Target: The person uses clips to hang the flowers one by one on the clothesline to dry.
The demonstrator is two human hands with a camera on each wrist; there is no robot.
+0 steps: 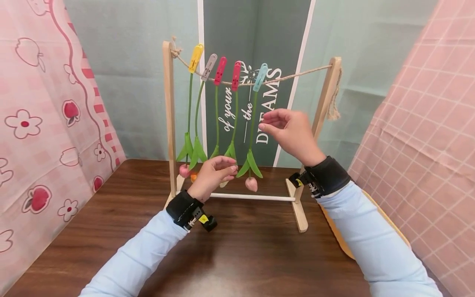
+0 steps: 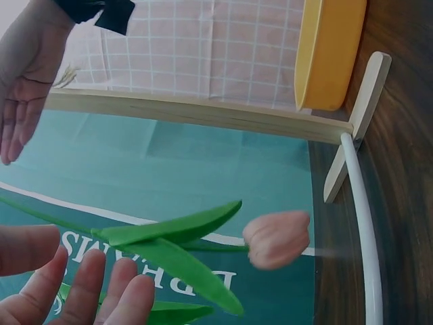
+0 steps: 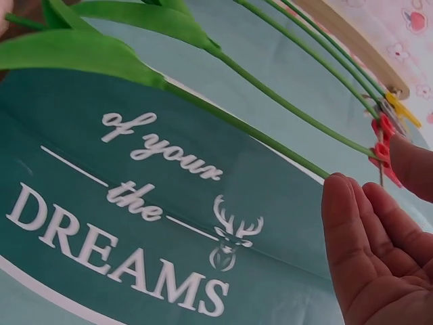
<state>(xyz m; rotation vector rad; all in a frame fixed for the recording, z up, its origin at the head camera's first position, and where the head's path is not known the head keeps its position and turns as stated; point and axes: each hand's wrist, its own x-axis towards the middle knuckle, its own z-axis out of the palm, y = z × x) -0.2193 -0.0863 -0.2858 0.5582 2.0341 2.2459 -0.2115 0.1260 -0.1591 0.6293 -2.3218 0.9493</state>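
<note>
Several artificial tulips hang upside down from a rope (image 1: 304,74), each stem under a clothespin. A light blue clothespin (image 1: 261,77) holds the rightmost, a pale pink tulip (image 1: 251,184), also seen beyond the fingers in the left wrist view. To its left are two red clothespins (image 1: 220,71), a grey one (image 1: 209,67) and a yellow one (image 1: 196,58). My left hand (image 1: 213,176), fingers loosely bent and holding nothing, is in front of the lower leaves. Just right of the pink tulip's stem, my right hand (image 1: 297,134) hovers with relaxed, unoccupied fingers.
A wooden stand with a left post (image 1: 169,119), a right post (image 1: 328,95) and a white bottom bar (image 1: 256,197) carries the rope. An orange-yellow container (image 2: 331,61) sits right of it on the brown table (image 1: 237,255). Patterned curtains surround the table.
</note>
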